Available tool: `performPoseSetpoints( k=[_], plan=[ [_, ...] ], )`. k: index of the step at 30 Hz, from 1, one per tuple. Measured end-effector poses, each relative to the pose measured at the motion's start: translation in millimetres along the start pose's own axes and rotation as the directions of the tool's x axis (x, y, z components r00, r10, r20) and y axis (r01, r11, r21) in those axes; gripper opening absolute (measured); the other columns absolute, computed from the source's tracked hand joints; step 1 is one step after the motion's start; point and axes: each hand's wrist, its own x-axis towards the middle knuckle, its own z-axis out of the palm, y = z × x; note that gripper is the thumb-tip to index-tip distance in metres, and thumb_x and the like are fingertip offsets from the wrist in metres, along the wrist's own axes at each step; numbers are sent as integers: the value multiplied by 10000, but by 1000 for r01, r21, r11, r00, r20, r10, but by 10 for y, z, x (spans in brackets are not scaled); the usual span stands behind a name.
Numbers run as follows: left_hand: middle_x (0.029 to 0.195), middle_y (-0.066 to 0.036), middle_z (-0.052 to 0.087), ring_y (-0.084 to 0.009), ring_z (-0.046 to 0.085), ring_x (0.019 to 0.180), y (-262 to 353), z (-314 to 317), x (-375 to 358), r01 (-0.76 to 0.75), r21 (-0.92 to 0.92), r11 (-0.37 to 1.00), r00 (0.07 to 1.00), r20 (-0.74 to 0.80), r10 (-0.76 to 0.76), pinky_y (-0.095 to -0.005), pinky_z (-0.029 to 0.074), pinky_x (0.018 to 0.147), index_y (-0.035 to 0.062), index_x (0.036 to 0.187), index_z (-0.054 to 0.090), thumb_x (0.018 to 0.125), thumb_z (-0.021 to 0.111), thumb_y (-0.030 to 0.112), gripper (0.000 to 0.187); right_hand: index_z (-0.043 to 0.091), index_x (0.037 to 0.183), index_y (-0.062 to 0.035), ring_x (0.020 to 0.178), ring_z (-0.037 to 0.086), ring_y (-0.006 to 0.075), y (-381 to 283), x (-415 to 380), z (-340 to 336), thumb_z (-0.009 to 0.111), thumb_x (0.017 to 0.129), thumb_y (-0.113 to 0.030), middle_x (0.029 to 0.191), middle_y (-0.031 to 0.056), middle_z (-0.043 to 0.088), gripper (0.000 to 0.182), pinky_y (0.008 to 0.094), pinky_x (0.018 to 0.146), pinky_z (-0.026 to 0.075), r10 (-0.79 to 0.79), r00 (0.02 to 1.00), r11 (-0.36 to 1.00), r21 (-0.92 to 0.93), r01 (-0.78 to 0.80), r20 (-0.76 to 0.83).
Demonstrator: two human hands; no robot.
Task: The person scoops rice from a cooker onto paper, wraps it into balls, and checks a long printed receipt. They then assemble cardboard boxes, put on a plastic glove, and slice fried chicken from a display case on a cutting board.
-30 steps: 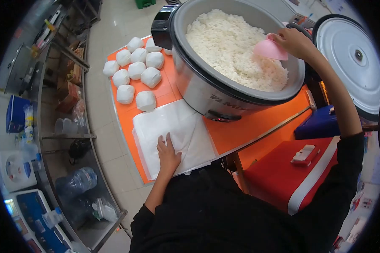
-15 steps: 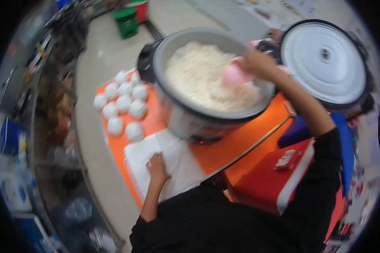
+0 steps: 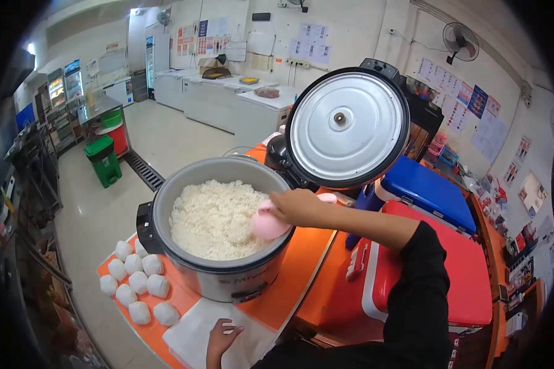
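My right hand [image 3: 298, 208] is closed around the handle of a pink scoop [image 3: 269, 226]. The scoop's bowl rests against the cooked white rice [image 3: 209, 215] at the right inside a large rice cooker [image 3: 159, 212]. The cooker's round metal-lined lid [image 3: 351, 138] stands raised behind it, to the right. My left hand [image 3: 223, 337] hovers at or just above a stack of white paper sheets [image 3: 194, 329] in front of the cooker, thumb and fingers apart, with nothing held. Left of the cooker lie several white wrapped bundles [image 3: 138, 282] on the orange table [image 3: 283, 289].
A red cooler box [image 3: 437, 264] and a blue cooler box [image 3: 431, 187] stand to my right. Green bin [image 3: 103, 161] and red bucket [image 3: 118, 140] are on the floor beyond the table. White chest freezers [image 3: 209, 106] line the back wall.
My view has tilted up, bringing the room's far side into sight. The pink scoop stays in my right hand at the rice's right side. My left hand remains by the sheets.
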Motion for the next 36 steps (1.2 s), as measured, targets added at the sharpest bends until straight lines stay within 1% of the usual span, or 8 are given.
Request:
performPoseSetpoints(
  k=[4, 8, 14, 24, 25, 28, 29, 36],
  plan=[
    [1149, -171, 552, -202, 571, 1006, -246, 128, 20, 333, -530, 780, 875, 483, -45, -360, 452, 854, 71, 1278, 363, 856, 540, 323, 523, 478, 928, -25, 641, 593, 366, -9, -22, -20, 479, 857, -347, 714, 189, 597, 329, 468, 569, 461, 26, 1000, 999, 27, -26, -5],
    [1332, -146, 379, -353, 255, 1285, -332, 339, -140, -458, 88, 885, 857, 309, 413, -439, 294, 1004, 81, 1234, 449, 850, 536, 165, 402, 481, 922, -26, 664, 594, 364, 15, -9, 8, 470, 864, -357, 725, 193, 596, 336, 464, 584, 462, 69, 997, 996, 58, -71, 37],
    [1387, -130, 305, -374, 242, 1283, -328, 512, -338, -481, 692, 538, 871, 307, 384, -596, 203, 991, 147, 1245, 471, 786, 590, 404, 539, 485, 915, -26, 684, 593, 365, 73, -57, 49, 461, 867, -332, 744, 195, 595, 311, 469, 600, 460, 123, 992, 990, 75, -122, -9],
    [1398, -171, 264, -384, 210, 1296, -632, 615, -250, -527, 532, 662, 833, 171, 526, -641, 179, 968, 167, 1301, 418, 828, 512, 456, 562, 477, 948, -45, 698, 585, 375, 105, -38, 75, 473, 853, -323, 760, 195, 592, 294, 477, 620, 454, 114, 993, 987, 118, -112, -15],
    [1261, -204, 453, -276, 446, 1171, -1102, 713, -6, -428, 880, 208, 776, 239, 583, -433, 354, 958, 38, 1280, 361, 841, 537, 304, 543, 477, 948, -45, 698, 585, 375, 116, -30, 62, 473, 853, -323, 760, 195, 592, 294, 477, 620, 454, 94, 995, 988, 129, -91, -19],
    [1394, -199, 231, -392, 207, 1293, -768, 545, -196, -588, 464, 662, 803, 236, 547, -619, 193, 978, 130, 1323, 377, 880, 488, 322, 495, 482, 974, -53, 716, 589, 379, 131, 59, -6, 477, 850, -341, 783, 202, 598, 313, 483, 637, 455, 73, 996, 988, 134, -79, 43],
    [1238, -212, 441, -348, 444, 1152, -394, 478, -306, -592, 452, 667, 753, 16, 657, -505, 369, 916, 55, 1185, 517, 872, 534, 186, 340, 483, 989, -57, 728, 592, 382, 130, 120, -37, 473, 852, -350, 797, 207, 602, 323, 482, 646, 457, 101, 990, 988, 107, -112, 101],
    [1210, -198, 462, -372, 428, 1127, 95, -178, 23, -525, 464, 714, 729, -188, 659, -455, 334, 949, 20, 1148, 418, 705, 680, 129, 526, 628, 947, -144, 657, 616, 309, 459, 803, 464, 478, 841, -244, 725, 136, 622, 209, 400, 586, 480, -133, 991, 975, -175, 135, 25]
  ],
)
